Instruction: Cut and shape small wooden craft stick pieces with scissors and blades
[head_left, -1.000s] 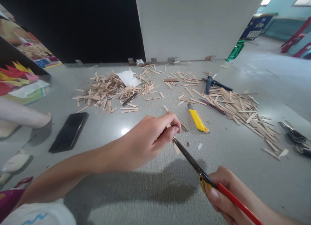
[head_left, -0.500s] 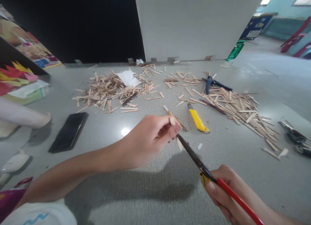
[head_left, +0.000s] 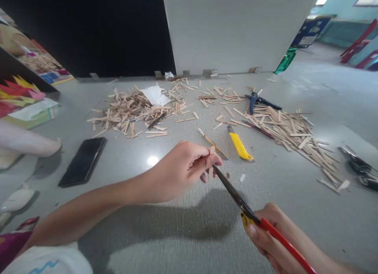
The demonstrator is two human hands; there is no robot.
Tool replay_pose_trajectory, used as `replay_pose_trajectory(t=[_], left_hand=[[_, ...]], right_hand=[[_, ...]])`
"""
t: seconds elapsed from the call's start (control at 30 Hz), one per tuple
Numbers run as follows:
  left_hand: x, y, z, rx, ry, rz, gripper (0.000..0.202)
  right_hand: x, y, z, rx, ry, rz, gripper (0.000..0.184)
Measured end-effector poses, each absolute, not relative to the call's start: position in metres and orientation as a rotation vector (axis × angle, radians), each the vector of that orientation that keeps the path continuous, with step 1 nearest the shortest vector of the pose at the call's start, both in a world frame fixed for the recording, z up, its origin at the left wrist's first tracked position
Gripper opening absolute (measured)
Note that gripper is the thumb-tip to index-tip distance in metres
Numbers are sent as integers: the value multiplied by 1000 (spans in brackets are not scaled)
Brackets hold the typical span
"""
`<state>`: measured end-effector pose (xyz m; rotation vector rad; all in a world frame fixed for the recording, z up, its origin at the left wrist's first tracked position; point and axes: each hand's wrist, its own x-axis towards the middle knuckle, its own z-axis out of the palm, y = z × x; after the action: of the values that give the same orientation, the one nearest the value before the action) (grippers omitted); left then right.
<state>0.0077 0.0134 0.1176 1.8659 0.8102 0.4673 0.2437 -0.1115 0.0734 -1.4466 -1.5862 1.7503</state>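
Observation:
My left hand (head_left: 189, 163) pinches a short wooden stick (head_left: 210, 173) between thumb and fingers, above the grey table. In my right hand (head_left: 274, 230) is a pair of scissors (head_left: 234, 195) with red and yellow handles. Their dark blades look closed or nearly so, and the tips lie at my left fingertips, beside the stick. Just beyond my hands lie a yellow utility knife (head_left: 239, 146) and a thin paintbrush (head_left: 212, 143). A small pale scrap (head_left: 242, 178) rests near the blades.
One heap of wooden sticks (head_left: 124, 108) with white paper (head_left: 154, 95) spreads at left, another heap (head_left: 295, 132) at right under a dark blue tool (head_left: 253, 102). A phone (head_left: 82, 161) lies left; black-handled pliers (head_left: 358, 163) lie far right. Black and white panels (head_left: 224, 29) stand behind.
The stick in my left hand has turned more upright, and its lower end now looks shorter. A small brown piece shows beside the blades. My right hand and scissors have shifted slightly left.

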Motion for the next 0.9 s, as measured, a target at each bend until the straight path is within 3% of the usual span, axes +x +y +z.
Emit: replay_pose_trajectory(t=[0.23,0.4,0.57,0.9], left_hand=[[4,19,126,1960,796,383,35],[3,27,132,1927,737,284,36],[5,29,129,1795,760,236,38],[10,27,127,1710,788,279,37]], right_hand=[[246,-117,82,-1575,-1428,1969,83],[253,-118,70,-1372,-1488,2038,84],[262,-127,60,-1383,-1370,1998,74],[248,-129,77,-1541,-1211,1851,76]])
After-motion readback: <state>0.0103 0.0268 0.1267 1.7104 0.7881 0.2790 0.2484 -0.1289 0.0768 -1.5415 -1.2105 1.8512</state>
